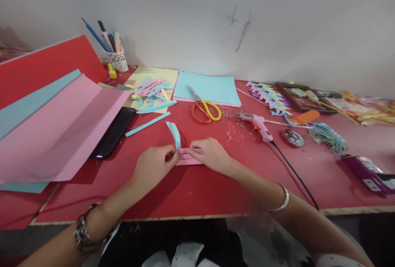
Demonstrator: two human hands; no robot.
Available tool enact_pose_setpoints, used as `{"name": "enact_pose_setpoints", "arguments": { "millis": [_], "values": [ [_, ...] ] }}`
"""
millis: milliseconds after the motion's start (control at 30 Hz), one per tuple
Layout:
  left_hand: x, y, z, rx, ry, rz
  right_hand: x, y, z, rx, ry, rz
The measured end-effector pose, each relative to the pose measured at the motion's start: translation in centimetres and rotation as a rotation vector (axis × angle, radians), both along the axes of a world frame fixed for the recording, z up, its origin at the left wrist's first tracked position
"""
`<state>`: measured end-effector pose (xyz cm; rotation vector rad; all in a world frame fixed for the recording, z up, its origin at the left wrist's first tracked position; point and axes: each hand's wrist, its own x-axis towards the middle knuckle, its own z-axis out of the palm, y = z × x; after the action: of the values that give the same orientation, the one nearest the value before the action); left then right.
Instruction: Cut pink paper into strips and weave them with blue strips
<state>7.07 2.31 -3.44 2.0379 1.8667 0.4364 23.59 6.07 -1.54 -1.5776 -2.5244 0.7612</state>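
Head view showed a cup (119, 59) of pens and markers at the desk's (216, 189) far left corner and cut strips (152, 90) heaped beside it. Near the front edge, the left hand (152, 166) pinched a blue strip (175, 134) onto pink strips (189, 159) pressed flat by the right hand (208, 154), so the joining seemed barely begun.

Single view from the camera on my head, looking forward and down across the red table (216, 189) toward the white wall (197, 20); my forearms enter from the bottom edge, close to the lens, hands mid-frame.
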Motion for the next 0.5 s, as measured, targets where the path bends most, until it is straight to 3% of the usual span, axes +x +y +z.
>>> {"name": "enact_pose_setpoints", "arguments": {
  "millis": [267, 367, 500],
  "values": [
    [0.56, -0.11, 0.04, 0.058, 0.375, -0.088, -0.44, 0.43, -0.07, 0.094, -0.27, 0.151],
    [0.49, -0.31, 0.02, 0.087, 0.406, -0.141, -0.43, 0.3, -0.12, 0.119, -0.331, 0.169],
    [-0.06, -0.27, -0.39, 0.239, 0.321, -0.312, -0.23, 0.06, -0.13, 0.148, -0.381, 0.171]
  ]
}}
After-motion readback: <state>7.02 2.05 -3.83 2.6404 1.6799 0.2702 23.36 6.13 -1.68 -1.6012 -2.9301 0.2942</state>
